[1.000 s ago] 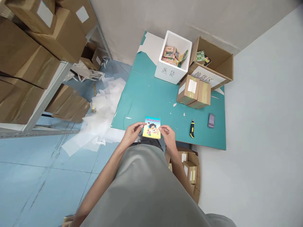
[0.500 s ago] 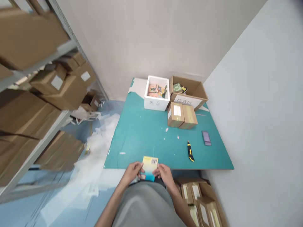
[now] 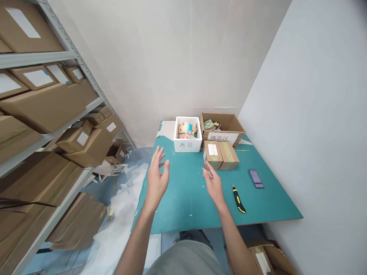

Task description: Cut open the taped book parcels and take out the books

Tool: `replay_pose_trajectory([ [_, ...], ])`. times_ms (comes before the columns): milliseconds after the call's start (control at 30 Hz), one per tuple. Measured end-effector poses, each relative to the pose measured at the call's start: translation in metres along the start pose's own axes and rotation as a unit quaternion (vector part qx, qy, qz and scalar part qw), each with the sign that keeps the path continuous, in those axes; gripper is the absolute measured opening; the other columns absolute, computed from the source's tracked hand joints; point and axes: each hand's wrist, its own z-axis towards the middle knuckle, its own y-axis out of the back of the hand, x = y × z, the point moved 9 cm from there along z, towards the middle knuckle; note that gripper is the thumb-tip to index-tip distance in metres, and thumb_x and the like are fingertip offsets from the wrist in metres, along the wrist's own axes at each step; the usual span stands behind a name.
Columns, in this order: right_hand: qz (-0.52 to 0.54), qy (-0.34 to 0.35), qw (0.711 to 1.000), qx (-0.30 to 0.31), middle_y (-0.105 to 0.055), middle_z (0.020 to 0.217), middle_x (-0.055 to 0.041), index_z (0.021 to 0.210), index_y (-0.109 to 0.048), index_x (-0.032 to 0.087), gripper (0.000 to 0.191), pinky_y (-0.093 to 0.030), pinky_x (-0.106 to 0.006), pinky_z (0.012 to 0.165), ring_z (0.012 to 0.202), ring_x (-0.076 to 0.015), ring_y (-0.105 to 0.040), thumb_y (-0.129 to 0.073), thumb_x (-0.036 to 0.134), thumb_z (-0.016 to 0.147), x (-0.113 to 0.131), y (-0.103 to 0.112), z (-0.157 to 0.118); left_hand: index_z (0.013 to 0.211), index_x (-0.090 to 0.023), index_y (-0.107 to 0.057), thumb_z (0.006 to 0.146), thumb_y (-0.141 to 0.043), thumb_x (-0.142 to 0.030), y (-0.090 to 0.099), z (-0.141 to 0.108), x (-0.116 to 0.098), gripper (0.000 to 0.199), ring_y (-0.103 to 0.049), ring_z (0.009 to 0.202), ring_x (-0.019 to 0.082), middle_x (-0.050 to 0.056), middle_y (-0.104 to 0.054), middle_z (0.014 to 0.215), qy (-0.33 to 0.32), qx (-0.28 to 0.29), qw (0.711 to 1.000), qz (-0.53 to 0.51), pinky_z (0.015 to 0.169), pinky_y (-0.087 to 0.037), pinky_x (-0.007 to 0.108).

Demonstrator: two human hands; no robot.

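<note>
My left hand (image 3: 158, 173) is raised over the left part of the green tabletop (image 3: 183, 198), fingers apart and holding nothing. Across from it, my right hand (image 3: 212, 181) is also open and empty, in front of two taped cardboard boxes (image 3: 228, 156). Beyond both hands stands a white foam box (image 3: 187, 146) with handwriting on its front. On top of the colourful packets inside it lies a yellow and blue packet (image 3: 187, 128) with a barcode. A black and yellow utility knife (image 3: 238, 199) lies to the right of my right hand.
An open cardboard box (image 3: 239, 128) with a written label and several packets stands beside the foam box. A blurred purple item (image 3: 255, 178) lies at the right. Shelves with cartons (image 3: 54, 107) line the left, white sheeting (image 3: 114, 225) covers floor there, and a carton (image 3: 275, 256) sits below the table.
The yellow and blue packet has left both my hands and now lies in the foam box. My hands have moved forward over the table and opened. The camera view has tilted up.
</note>
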Motion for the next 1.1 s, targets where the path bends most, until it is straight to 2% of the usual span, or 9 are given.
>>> replay_pose_trajectory([
  [67, -0.025, -0.043, 0.999, -0.020, -0.064, 0.157, -0.0192, 0.151, -0.066, 0.021, 0.075, -0.059, -0.049, 0.111, 0.136, -0.0346, -0.070, -0.062, 0.073, 0.098, -0.054, 0.012, -0.016, 0.154, -0.029, -0.058, 0.106, -0.056, -0.054, -0.012, -0.022, 0.042, 0.055, -0.065, 0.140, 0.032, 0.015, -0.048, 0.169, 0.040, 0.020, 0.999, 0.001, 0.111, -0.058, 0.050],
  [167, -0.086, -0.109, 0.990, -0.039, -0.075, 0.139, -0.0232, 0.130, -0.078, 0.017, 0.077, -0.062, -0.053, 0.103, 0.120, -0.0382, -0.077, -0.064, 0.080, 0.089, -0.140, 0.032, -0.046, 0.123, -0.021, -0.074, 0.094, -0.064, -0.065, -0.045, -0.077, 0.132, 0.054, -0.067, 0.136, 0.038, 0.022, -0.062, 0.153, 0.162, 0.086, 0.983, 0.024, 0.105, -0.061, 0.054],
  [267, -0.192, -0.163, 0.967, -0.044, -0.082, 0.122, -0.0198, 0.119, -0.081, 0.018, 0.061, -0.065, -0.051, 0.095, 0.107, -0.0358, -0.081, -0.063, 0.070, 0.091, -0.203, 0.058, -0.069, 0.100, -0.020, -0.073, 0.085, -0.070, -0.070, -0.070, -0.140, 0.198, 0.052, -0.070, 0.131, 0.041, 0.023, -0.073, 0.133, 0.258, 0.155, 0.951, 0.067, 0.100, -0.062, 0.054],
  [367, -0.274, -0.211, 0.936, -0.065, -0.081, 0.120, -0.0211, 0.120, -0.081, 0.017, 0.048, -0.062, -0.053, 0.100, 0.111, -0.0371, -0.079, -0.064, 0.052, 0.093, -0.243, 0.097, -0.079, 0.092, -0.023, -0.067, 0.086, -0.070, -0.066, -0.084, -0.184, 0.217, 0.044, -0.070, 0.130, 0.039, 0.019, -0.077, 0.125, 0.291, 0.208, 0.929, 0.093, 0.097, -0.063, 0.051],
  [467, -0.305, -0.232, 0.919, -0.094, -0.068, 0.147, -0.0257, 0.135, -0.074, 0.011, 0.052, -0.047, -0.056, 0.120, 0.139, -0.0389, -0.063, -0.063, 0.039, 0.093, -0.273, 0.137, -0.083, 0.084, -0.024, -0.060, 0.089, -0.069, -0.061, -0.100, -0.197, 0.216, 0.038, -0.068, 0.136, 0.036, 0.015, -0.078, 0.124, 0.295, 0.255, 0.915, 0.104, 0.097, -0.063, 0.048],
  [600, -0.447, -0.185, 0.872, -0.072, -0.046, 0.170, -0.0253, 0.153, -0.061, 0.009, 0.058, -0.039, -0.056, 0.126, 0.158, -0.0374, -0.041, -0.049, 0.036, 0.103, -0.301, 0.160, -0.096, 0.100, -0.024, -0.067, 0.097, -0.060, -0.050, -0.134, -0.181, 0.215, 0.027, -0.062, 0.144, 0.032, 0.016, -0.070, 0.142, 0.276, 0.283, 0.913, 0.101, 0.105, -0.061, 0.047],
  [767, -0.531, -0.178, 0.826, -0.062, -0.038, 0.176, -0.0208, 0.164, -0.050, 0.011, 0.062, -0.036, -0.051, 0.126, 0.162, -0.0349, -0.033, -0.036, 0.038, 0.110, -0.332, 0.156, -0.115, 0.147, -0.025, -0.063, 0.102, -0.053, -0.037, -0.201, -0.135, 0.217, 0.048, -0.049, 0.157, 0.032, 0.017, -0.054, 0.164, 0.226, 0.324, 0.914, 0.095, 0.122, -0.049, 0.056],
  [900, -0.534, -0.193, 0.822, -0.052, -0.036, 0.178, -0.0188, 0.164, -0.050, 0.011, 0.063, -0.034, -0.051, 0.128, 0.163, -0.0346, -0.033, -0.037, 0.040, 0.111, -0.348, 0.155, -0.117, 0.160, -0.018, -0.051, 0.102, -0.061, -0.050, -0.288, -0.073, 0.198, 0.067, -0.031, 0.166, 0.038, 0.023, -0.040, 0.173, 0.133, 0.316, 0.930, 0.133, 0.134, -0.026, 0.062],
  [1100, -0.534, -0.214, 0.817, -0.046, -0.036, 0.178, -0.0165, 0.164, -0.051, 0.013, 0.062, -0.031, -0.049, 0.129, 0.163, -0.0331, -0.033, -0.040, 0.040, 0.110, -0.351, 0.157, -0.117, 0.172, -0.014, -0.032, 0.089, -0.078, -0.067, -0.452, -0.007, 0.178, 0.108, 0.015, 0.168, 0.049, 0.025, 0.000, 0.183, 0.070, 0.335, 0.922, 0.181, 0.130, 0.001, 0.076],
])
